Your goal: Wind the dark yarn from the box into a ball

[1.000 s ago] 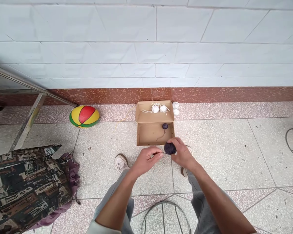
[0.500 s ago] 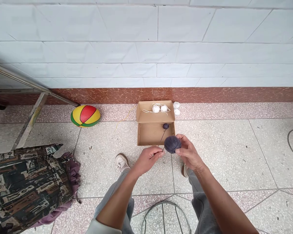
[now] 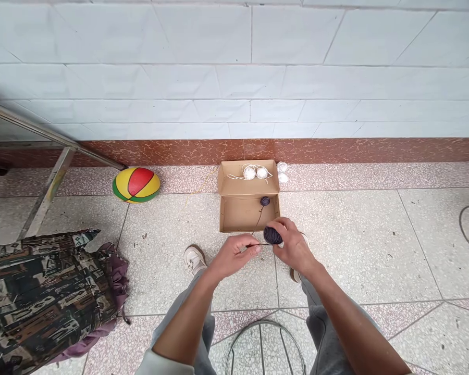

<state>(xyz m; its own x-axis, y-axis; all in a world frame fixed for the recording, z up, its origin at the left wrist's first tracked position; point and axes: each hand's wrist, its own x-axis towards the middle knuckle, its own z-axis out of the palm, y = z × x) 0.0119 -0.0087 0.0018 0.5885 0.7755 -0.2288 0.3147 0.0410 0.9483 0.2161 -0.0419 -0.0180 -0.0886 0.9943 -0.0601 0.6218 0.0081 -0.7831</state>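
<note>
A dark ball of yarn [image 3: 272, 235] sits in the fingers of my right hand [image 3: 295, 246], just in front of an open cardboard box [image 3: 238, 214]. My left hand [image 3: 236, 255] pinches the dark yarn strand [image 3: 257, 221] between thumb and forefinger. From that pinch, one length runs to the held ball and another goes up into the box. There, a smaller dark yarn ball [image 3: 264, 201] rests near the right wall. Two white yarn balls [image 3: 255, 172] with loose strands lie on the box's raised lid.
More white yarn balls [image 3: 282, 173] lie on the floor right of the lid. A colourful ball [image 3: 136, 185] sits by the wall at left, near a metal frame [image 3: 49, 192]. Patterned cloth [image 3: 42, 297] fills the lower left; a round wire rack [image 3: 263, 333] is between my legs.
My right hand has turned over the dark yarn ball and shifted slightly left and down. The strand between my left hand and the ball now lies nearly level.
</note>
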